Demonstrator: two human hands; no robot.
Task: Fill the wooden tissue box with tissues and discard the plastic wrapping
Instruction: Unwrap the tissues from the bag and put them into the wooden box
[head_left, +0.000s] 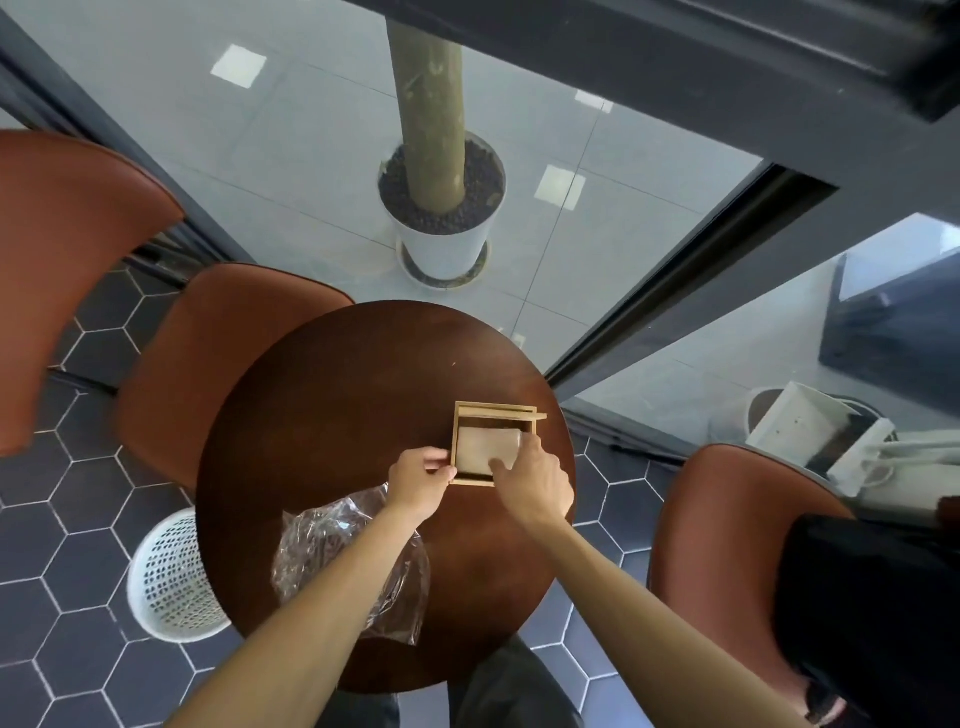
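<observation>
pressing the tissues down into the box

my left hand (421, 475) pinches the wooden tissue box (493, 447) rim on the table (322, 415); my right hand (530, 480) lies flat on the tissues (485, 444) inside, gripping nothing. they look soft and light, so push evenly. the crinkly plastic wrapping (332, 545) sits under my left forearm, the bin (169, 577) just beside.

- Both forearms are bare from the elbow down; no sleeve reaches into view on either side.
- The left grip (420, 479) carries no ring, glove or watch, and its wrist is plain.
- The right grip (530, 480) is likewise unadorned, with nothing worn at the wrist.
- Dark trousers (506, 686) show at the lower edge, below the forearms.
</observation>
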